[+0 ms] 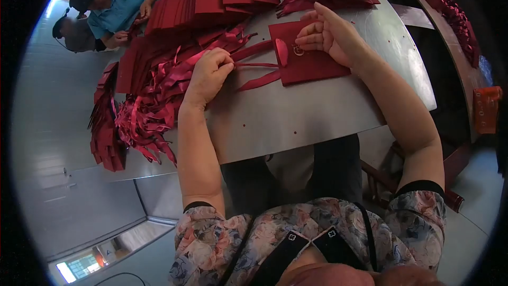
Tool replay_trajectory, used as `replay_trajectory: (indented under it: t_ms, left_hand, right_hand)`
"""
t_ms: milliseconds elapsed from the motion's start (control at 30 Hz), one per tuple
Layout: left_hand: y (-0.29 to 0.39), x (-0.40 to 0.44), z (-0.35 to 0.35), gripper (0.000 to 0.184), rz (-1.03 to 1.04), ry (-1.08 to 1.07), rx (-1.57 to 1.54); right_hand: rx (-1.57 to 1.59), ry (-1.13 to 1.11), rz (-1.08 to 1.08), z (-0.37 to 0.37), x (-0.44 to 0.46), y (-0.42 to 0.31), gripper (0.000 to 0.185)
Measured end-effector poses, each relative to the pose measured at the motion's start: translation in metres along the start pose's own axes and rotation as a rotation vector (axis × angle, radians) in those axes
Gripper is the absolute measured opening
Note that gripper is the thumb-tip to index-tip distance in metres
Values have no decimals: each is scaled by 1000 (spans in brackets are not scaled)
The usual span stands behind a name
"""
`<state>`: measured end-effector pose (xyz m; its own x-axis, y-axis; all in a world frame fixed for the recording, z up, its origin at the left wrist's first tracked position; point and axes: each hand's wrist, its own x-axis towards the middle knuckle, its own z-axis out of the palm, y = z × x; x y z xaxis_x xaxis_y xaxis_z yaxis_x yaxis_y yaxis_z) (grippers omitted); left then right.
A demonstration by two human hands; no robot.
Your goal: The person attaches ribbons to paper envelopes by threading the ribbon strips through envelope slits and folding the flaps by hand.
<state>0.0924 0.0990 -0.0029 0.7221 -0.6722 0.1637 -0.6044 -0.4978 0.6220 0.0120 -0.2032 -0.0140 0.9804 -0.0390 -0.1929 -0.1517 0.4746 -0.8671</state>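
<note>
Gift bag [312, 70] lies flat on metal table [264, 122], right of left hand [211, 71], whose fingertips pinch ribbon [258, 65] running sideways between them; right hand [334, 34], nearer, sits over bag's far-right part, fingers extended, contact unclear.

The single head-worn view, wide and round-edged, faces forward and steeply down, closest to the wearer's floral top [312, 214] toward five o'clock, taking in the counter [259, 127] and, near one o'clock, the red bag [312, 69].
</note>
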Motion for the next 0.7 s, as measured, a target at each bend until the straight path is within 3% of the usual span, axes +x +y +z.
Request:
replay_trajectory:
  t_ms: [133,200,267,333,400,433,467,533,633,700]
  left_hand:
    - [4,-2,-1,9,15,70,-135]
    - [4,-1,-2,7,36,80,-74]
    - [-3,1,0,6,133,103,-9]
    - [-2,3,2,6,182,164,71]
    - [8,-1,-2,10,148,150,92]
    - [10,-3,-3,10,159,151,97]
    - [10,-4,-2,10,145,169,99]
    - [10,-5,0,11,137,193,86]
    - [10,-3,3,12,191,298,-20]
    - [10,-1,4,12,62,318,-77]
  right_hand:
    - [-9,-71,-33,-9,1,2,45]
    - [93,-226,-18,-14,2,2,33]
    - [-5,-135,-146,-3,-5,0,20]
    - [-509,-99,-338,6,-14,-9,26]
    - [-1224,-127,-776,11,-32,-14,30]
    - [-1420,-189,-631,16,-47,-18,42]
    - [-1427,-184,-638,15,-59,-13,42]
    - [-1748,-239,-536,9,-86,4,65]
    - [-1927,-250,-418,13,-127,17,96]
    - [-1946,-293,-307,24,-159,12,104]
